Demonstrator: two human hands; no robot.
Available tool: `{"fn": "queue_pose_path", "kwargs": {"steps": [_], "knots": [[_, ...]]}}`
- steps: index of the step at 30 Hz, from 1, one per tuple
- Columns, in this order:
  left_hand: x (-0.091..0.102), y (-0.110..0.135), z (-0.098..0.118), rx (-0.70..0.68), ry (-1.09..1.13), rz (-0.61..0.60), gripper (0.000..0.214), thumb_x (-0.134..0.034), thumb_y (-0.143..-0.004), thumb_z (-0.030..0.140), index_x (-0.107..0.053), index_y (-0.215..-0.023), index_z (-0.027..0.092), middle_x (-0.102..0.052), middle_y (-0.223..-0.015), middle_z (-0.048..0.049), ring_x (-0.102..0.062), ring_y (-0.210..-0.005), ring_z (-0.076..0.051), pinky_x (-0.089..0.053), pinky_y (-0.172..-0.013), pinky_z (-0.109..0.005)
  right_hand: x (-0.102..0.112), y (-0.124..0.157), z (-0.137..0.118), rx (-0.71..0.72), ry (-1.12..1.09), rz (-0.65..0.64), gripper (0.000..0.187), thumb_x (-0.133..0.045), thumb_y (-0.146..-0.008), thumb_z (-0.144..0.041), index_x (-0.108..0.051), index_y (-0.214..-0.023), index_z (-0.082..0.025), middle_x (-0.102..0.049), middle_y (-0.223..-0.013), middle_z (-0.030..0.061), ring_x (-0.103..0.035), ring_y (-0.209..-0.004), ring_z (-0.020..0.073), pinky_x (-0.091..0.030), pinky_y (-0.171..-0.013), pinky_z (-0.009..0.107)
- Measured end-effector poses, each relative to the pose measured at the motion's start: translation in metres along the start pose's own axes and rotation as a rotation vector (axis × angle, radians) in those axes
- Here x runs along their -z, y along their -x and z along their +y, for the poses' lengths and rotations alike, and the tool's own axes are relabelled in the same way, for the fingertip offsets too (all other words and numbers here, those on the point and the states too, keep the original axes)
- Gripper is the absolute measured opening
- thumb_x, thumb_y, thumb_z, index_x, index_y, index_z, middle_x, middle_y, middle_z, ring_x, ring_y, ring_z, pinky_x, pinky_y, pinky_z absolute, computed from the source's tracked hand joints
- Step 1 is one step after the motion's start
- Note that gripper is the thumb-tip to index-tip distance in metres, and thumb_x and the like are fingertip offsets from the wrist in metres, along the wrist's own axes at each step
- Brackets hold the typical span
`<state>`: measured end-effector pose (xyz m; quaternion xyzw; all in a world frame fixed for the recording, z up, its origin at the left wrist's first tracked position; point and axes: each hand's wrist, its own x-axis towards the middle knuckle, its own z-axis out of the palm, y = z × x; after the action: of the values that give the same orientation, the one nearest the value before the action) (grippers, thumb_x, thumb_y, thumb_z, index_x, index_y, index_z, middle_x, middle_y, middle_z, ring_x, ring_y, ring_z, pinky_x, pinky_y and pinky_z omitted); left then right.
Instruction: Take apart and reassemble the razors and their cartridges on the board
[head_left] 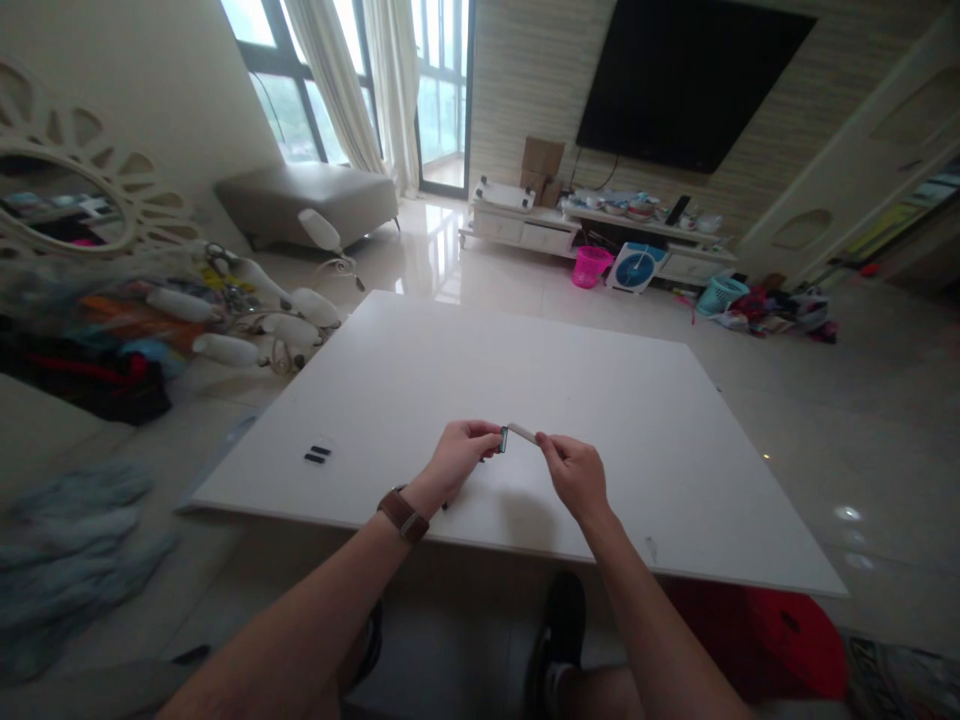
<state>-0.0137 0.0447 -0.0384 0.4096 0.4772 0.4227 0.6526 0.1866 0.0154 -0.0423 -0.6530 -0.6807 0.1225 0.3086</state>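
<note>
Left hand (466, 452): fingers pinching a small, dark green, rectangular piece with a pale edge (503, 440), held upright above the broad, flat, white worktop (525, 360), apparently to present its upper end. Right hand (579, 474): fingers closed on a slim, pale grey, flat strip (523, 433), tilted toward that end; contact unconfirmed.

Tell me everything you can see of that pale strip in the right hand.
The pale strip is slim, straight and greyish-white; its material is unclear. Above the white table, the right hand pinches one end. The strip slants up leftward in the picture, its other end beside the small dark-edged piece in the left hand; whether they touch, I can't tell.
</note>
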Motion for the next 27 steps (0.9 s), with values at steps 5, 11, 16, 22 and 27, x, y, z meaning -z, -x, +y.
{"fn": "queue_pose_path", "kwargs": {"steps": [5,11,16,22,27], "knots": [[-0.001,-0.001,-0.002,0.018,0.009,-0.003,0.017,-0.075,-0.067,0.023,-0.076,-0.080,0.012,-0.071,-0.078,-0.0078,-0.059,-0.069,-0.013,-0.044,-0.068,-0.028,0.003,-0.002,0.001,-0.048,0.006,0.081,0.054,-0.043,-0.100,-0.053,-0.062,-0.062,-0.018,-0.056,-0.059,0.0014,-0.043,-0.056,0.0125,-0.022,-0.057,0.029],[-0.002,-0.001,-0.002,0.016,-0.002,-0.028,0.013,-0.073,-0.067,0.022,-0.075,-0.076,0.013,-0.070,-0.076,-0.0070,-0.057,-0.069,-0.014,-0.042,-0.068,-0.028,0.006,-0.002,0.002,-0.010,0.102,0.014,0.052,-0.044,-0.099,-0.051,-0.065,-0.065,-0.019,-0.061,-0.063,0.0033,-0.044,-0.056,0.0130,-0.021,-0.056,0.030],[-0.002,0.000,-0.002,0.035,0.010,-0.029,0.014,-0.072,-0.067,0.021,-0.076,-0.077,0.012,-0.070,-0.076,-0.0075,-0.057,-0.069,-0.014,-0.042,-0.067,-0.028,0.009,-0.001,0.003,0.048,0.043,-0.010,0.055,-0.043,-0.100,-0.052,-0.060,-0.060,-0.018,-0.057,-0.059,0.0024,-0.044,-0.055,0.0124,-0.022,-0.057,0.029],[-0.001,0.000,-0.002,0.040,0.004,-0.043,0.014,-0.071,-0.067,0.020,-0.076,-0.077,0.012,-0.069,-0.073,-0.0067,-0.054,-0.066,-0.012,-0.040,-0.066,-0.027,0.009,-0.001,0.002,-0.009,0.128,0.038,0.051,-0.043,-0.100,-0.050,-0.064,-0.066,-0.019,-0.059,-0.063,0.0024,-0.043,-0.057,0.0128,-0.020,-0.057,0.029],[-0.001,-0.001,-0.001,0.070,0.022,-0.020,0.015,-0.072,-0.066,0.020,-0.076,-0.078,0.011,-0.069,-0.075,-0.0071,-0.056,-0.068,-0.012,-0.040,-0.066,-0.028,0.011,-0.006,0.007,-0.173,-0.104,0.168,0.050,-0.041,-0.100,-0.053,-0.069,-0.076,-0.018,-0.046,-0.054,-0.0019,-0.040,-0.053,0.0131,-0.022,-0.055,0.029]]}}
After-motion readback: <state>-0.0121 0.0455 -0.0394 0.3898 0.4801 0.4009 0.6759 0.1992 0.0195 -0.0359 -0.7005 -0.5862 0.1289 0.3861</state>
